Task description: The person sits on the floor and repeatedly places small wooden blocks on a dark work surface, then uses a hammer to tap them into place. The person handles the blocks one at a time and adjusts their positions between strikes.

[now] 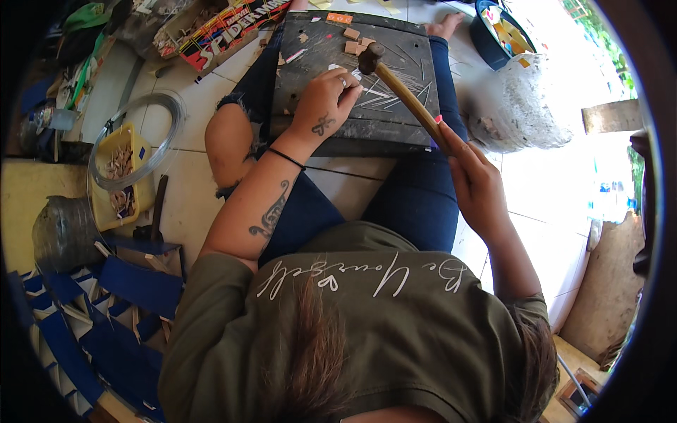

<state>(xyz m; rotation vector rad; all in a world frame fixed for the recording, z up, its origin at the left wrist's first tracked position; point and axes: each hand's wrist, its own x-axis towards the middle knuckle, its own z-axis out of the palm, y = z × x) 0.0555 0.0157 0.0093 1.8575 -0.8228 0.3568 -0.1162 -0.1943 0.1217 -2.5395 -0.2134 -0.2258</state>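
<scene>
My right hand [474, 176] is closed round the lower end of the wooden handle of a hammer [410, 99]. The dark metal head is raised just beyond my left fingers. My left hand [327, 100] rests over a dark, worn board [300, 35] between my legs, fingers drawn together. A small pale piece shows by its fingertips, but what they pinch is hidden. Several thin metal nails or wire pieces [386, 97] are scattered on the board right of that hand. Small brown wooden blocks [351, 46] lie beyond the hammer head.
At far right stand a dark blue basin [488, 42] and a bulky whitish sack [518, 106]. To the left are a coil of clear wire [173, 106], a yellow tub of wood bits [144, 194] and a printed cardboard box [218, 39]. Blue-covered pieces [137, 282] are piled near left.
</scene>
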